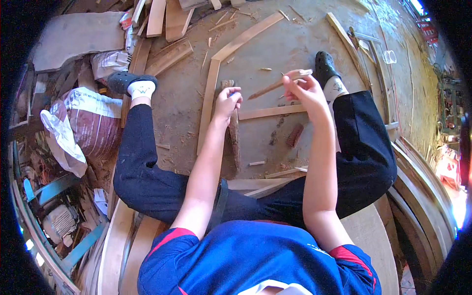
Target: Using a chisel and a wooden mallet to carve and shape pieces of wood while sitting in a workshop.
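Note:
I sit on wooden boards with my legs spread over a dusty floor. My right hand (301, 87) holds a thin pointed wooden stick (268, 89) that slants down to the left, its sharp tip near my other hand. My left hand (227, 102) is closed around a small blue-tipped object, too small to identify. It hovers just above the upper end of a rough reddish-brown piece of wood (234, 133) lying on the floor between my legs.
Pale wooden slats (211, 93) form an angled frame on the floor, with a cross slat (270, 112) near my right hand. A tied sack (91, 125) stands at left, more planks (167, 19) at the top, curved boards (423, 177) at right. Wood chips litter the ground.

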`<state>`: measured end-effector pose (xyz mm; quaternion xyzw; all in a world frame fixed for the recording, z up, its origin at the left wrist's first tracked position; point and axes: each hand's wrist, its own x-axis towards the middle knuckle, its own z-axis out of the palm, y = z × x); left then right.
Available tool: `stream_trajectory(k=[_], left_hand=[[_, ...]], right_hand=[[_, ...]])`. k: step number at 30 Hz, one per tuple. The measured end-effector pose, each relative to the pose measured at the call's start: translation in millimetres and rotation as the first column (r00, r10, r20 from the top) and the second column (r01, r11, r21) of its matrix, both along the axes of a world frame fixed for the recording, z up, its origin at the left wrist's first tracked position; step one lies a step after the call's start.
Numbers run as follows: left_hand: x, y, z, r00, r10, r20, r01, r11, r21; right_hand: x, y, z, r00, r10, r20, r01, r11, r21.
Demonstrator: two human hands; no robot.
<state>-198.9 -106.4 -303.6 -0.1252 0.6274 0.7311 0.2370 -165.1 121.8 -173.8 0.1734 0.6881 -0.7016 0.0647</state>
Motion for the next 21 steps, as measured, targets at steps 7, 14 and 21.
stream_trajectory(k=[7, 14, 21], left_hand=[[-10, 8, 18, 0.860, 0.225, -0.458, -0.390, 0.868, -0.306], [-45, 1, 31, 0.352, -0.086, -0.932, -0.639, 0.706, -0.307], [-61, 13, 44, 0.791, 0.416, -0.448, -0.273, 0.896, 0.350]], right_hand=[[-17, -30, -41, 0.825, 0.090, -0.558, 0.225, 0.853, 0.471], [-27, -37, -43, 0.868, -0.136, -0.478, 0.170, 0.985, 0.030], [-31, -38, -47, 0.806, -0.207, -0.555, 0.086, 0.968, -0.237]])
